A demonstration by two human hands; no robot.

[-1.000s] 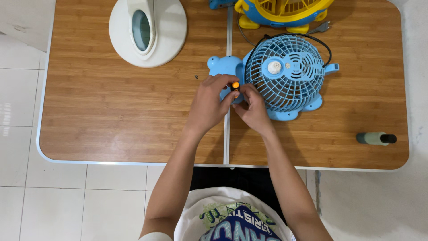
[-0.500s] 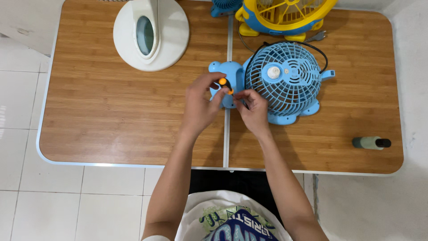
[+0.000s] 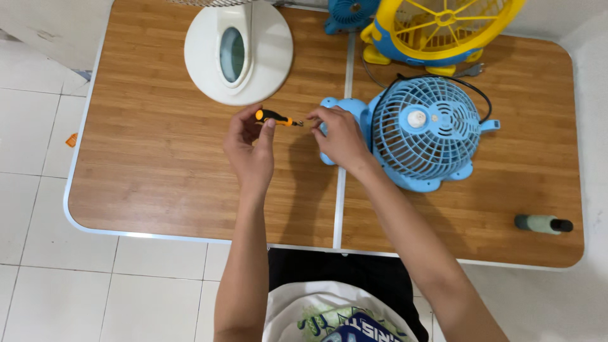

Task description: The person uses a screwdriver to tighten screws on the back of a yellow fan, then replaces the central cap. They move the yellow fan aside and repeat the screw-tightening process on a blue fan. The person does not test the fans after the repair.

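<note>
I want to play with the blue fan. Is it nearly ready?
Hard to say. The blue fan lies face up on the wooden table with its grille on. The left hand holds a small orange-and-black screwdriver clear of the fan; the right hand rests on the fan's base, fingertips near the tip. No loose screws or parts are visible, so what's left is unclear.

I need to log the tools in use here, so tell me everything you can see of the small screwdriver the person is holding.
The small screwdriver with a black and orange handle lies roughly level above the wooden tabletop, its orange butt end to the left and its short thin metal shaft pointing right. The left hand pinches the handle between thumb and fingers. The tip ends close to the fingertips of the right hand; whether they touch cannot be told. The handle looks like plastic.
</note>
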